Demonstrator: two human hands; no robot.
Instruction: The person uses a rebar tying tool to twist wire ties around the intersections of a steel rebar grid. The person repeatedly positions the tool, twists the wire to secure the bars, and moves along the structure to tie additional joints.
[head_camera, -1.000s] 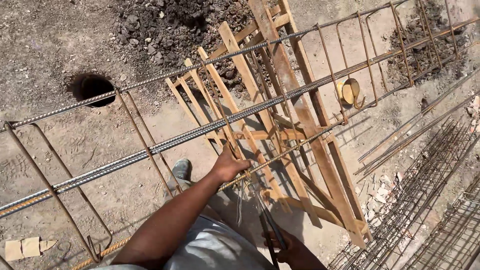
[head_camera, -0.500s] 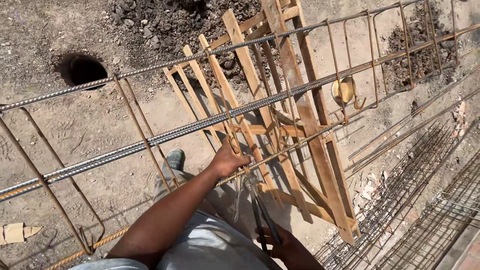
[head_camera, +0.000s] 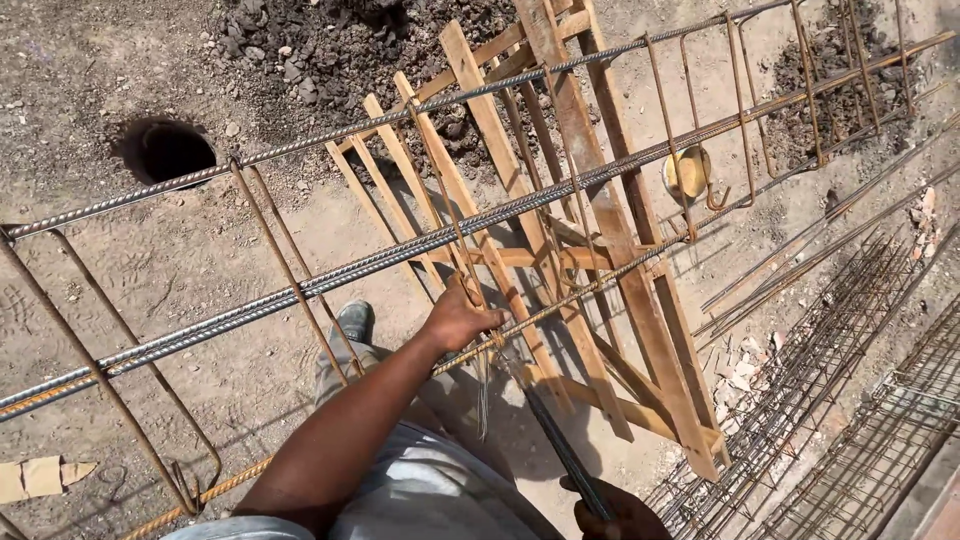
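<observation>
Rusty rebar cage (head_camera: 400, 255) lies across a wooden trestle (head_camera: 590, 250), w/ stirrups spaced along it. Left hand (head_camera: 460, 318) grips the near bottom bar where a stirrup (head_camera: 445, 200) crosses, fingers curled tight round bar + loose tie wire (head_camera: 484, 385) hanging below. Right hand (head_camera: 615, 515), near edge of view, is closed on a dark tie hook tool (head_camera: 555, 445), tip aimed at that joint. To do it well, I'd say: keep stirrup square to the bar, hold wire snug w/ left, twist just till firm so it doesn't snap. Spare rebar (head_camera: 800, 280) lies on the ground at right; hole (head_camera: 175, 150) far left.
</observation>
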